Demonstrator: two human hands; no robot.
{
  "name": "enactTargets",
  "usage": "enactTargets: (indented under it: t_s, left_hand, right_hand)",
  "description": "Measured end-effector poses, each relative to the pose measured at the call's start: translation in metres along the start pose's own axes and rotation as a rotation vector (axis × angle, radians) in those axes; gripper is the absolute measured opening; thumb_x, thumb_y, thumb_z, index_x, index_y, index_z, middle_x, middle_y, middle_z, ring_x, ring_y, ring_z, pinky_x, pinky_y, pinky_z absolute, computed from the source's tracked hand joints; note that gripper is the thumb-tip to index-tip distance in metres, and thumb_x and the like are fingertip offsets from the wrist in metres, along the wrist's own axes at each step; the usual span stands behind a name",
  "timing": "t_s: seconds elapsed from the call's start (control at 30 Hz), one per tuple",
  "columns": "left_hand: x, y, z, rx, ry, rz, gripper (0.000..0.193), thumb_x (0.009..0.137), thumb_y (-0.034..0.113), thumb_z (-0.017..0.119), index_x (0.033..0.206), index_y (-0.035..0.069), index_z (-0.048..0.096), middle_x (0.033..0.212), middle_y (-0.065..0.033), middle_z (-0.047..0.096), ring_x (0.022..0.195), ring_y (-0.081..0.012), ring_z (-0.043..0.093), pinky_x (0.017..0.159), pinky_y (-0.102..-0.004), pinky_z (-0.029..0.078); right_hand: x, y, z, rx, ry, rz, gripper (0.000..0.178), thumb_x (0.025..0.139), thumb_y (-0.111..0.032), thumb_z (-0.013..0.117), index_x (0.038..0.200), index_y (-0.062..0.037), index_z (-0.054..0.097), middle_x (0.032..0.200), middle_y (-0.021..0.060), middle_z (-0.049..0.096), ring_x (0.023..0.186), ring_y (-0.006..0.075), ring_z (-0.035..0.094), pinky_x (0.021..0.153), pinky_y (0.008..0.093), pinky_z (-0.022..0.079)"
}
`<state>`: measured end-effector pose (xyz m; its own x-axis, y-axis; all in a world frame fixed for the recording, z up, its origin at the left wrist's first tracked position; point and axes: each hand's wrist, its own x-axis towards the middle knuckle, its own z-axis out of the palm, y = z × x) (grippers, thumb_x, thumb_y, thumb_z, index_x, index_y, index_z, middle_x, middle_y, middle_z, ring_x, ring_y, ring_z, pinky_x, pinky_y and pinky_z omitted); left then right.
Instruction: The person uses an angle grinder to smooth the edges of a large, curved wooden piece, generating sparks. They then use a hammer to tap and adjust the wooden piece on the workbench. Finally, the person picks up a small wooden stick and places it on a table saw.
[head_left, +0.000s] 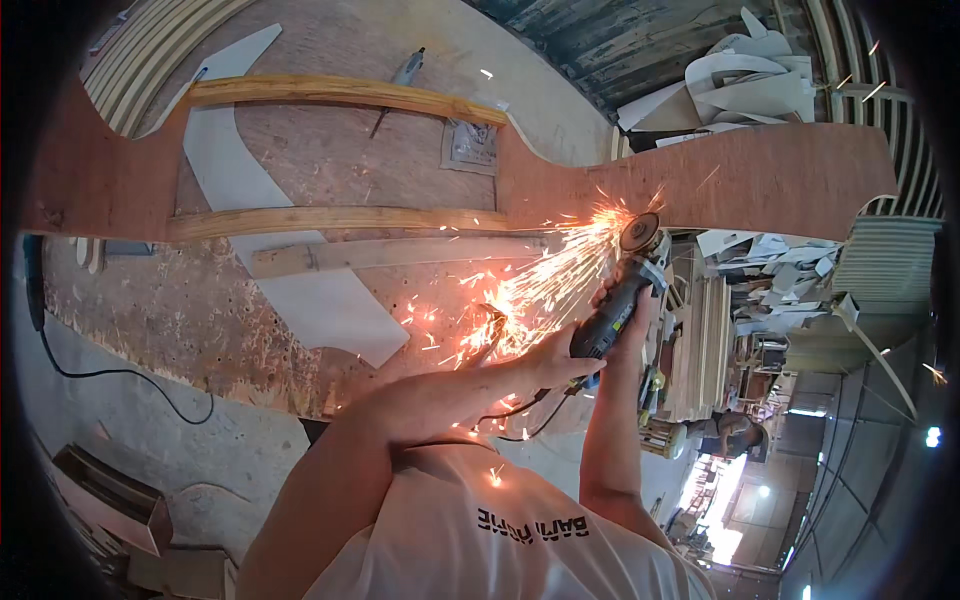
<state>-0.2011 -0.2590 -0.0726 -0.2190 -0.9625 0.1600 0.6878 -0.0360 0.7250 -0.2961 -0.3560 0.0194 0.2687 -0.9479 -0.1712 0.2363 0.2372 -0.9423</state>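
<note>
Both my hands are closed around an angle grinder (610, 315). My left hand (556, 358) grips the rear of its dark body, near the power cord. My right hand (634, 322) wraps the body further forward, below the guard. The grinder's round disc (640, 233) is at the lower edge of a reddish plywood panel (770, 180). A bright stream of sparks (560, 275) flies from there down to the left. Whatever metal the disc meets is hidden by the glare. Two wooden rails (345, 93) join this panel to another plywood panel (110, 180) at the left.
Beneath the frame is a worn wooden tabletop (200, 330) with a white curved template (320, 310) and a wooden strip (400, 256). A slim grey tool (408, 68) lies beyond. A black cord (130, 372) hangs at the left. Offcuts (740, 80) pile up at the far right. A person (735, 435) is in the background.
</note>
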Motion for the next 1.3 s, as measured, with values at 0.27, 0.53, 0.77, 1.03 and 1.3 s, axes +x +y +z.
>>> enactTargets:
  t_s: [0.27, 0.53, 0.77, 1.03, 1.3]
  left_hand:
    - [-0.049, -0.005, 0.016, 0.237, 0.010, -0.024, 0.073, 0.080, 0.026, 0.076, 0.133, -0.009, 0.039, 0.114, -0.0156, 0.057, 0.108, -0.0213, 0.057, 0.094, -0.0338, 0.047]
    - [-0.067, -0.009, 0.035, 0.084, -0.089, -0.206, 0.059, 0.084, 0.021, 0.073, 0.127, -0.006, 0.044, 0.108, -0.0114, 0.057, 0.102, -0.0185, 0.057, 0.089, -0.0326, 0.048]
    - [-0.104, 0.045, 0.052, 0.234, -0.109, -0.146, 0.091, 0.076, 0.020, 0.075, 0.147, -0.003, 0.024, 0.114, -0.0131, 0.056, 0.099, -0.0195, 0.057, 0.083, -0.0323, 0.051]
    - [-0.121, -0.007, 0.065, 0.733, -0.031, 0.080, 0.084, 0.076, 0.004, 0.065, 0.149, 0.008, 0.025, 0.109, -0.0285, 0.060, 0.103, -0.0370, 0.062, 0.088, -0.0429, 0.049]
    - [-0.151, 0.027, 0.080, 1.141, -0.032, -0.137, 0.080, 0.074, 0.018, 0.076, 0.141, 0.001, 0.035, 0.102, -0.0311, 0.061, 0.094, -0.0435, 0.065, 0.075, -0.0479, 0.053]
  right_hand:
    - [-0.052, 0.005, -0.001, -0.133, 0.148, 0.090, 0.062, 0.095, -0.058, 0.052, 0.120, -0.0010, 0.052, 0.095, 0.0145, 0.065, 0.083, 0.0268, 0.067, 0.076, 0.0367, 0.057]
    - [-0.096, 0.017, -0.023, 0.026, 0.167, 0.093, 0.053, 0.098, -0.046, 0.054, 0.125, -0.0003, 0.052, 0.105, 0.0161, 0.067, 0.089, 0.0288, 0.068, 0.081, 0.0421, 0.057]
    - [-0.117, 0.021, 0.002, -0.057, 0.377, -0.023, 0.041, 0.088, -0.050, 0.070, 0.106, -0.0135, 0.062, 0.083, 0.0023, 0.064, 0.072, 0.0162, 0.062, 0.064, 0.0318, 0.053]
    - [-0.111, 0.056, -0.071, 0.381, 0.068, 0.139, 0.040, 0.097, -0.044, 0.059, 0.112, -0.0068, 0.056, 0.090, 0.0072, 0.063, 0.077, 0.0173, 0.061, 0.069, 0.0285, 0.053]
    - [-0.130, 0.081, -0.073, 0.386, 0.115, 0.225, 0.041, 0.094, -0.046, 0.062, 0.102, -0.0063, 0.060, 0.086, 0.0057, 0.064, 0.073, 0.0175, 0.061, 0.066, 0.0302, 0.054]
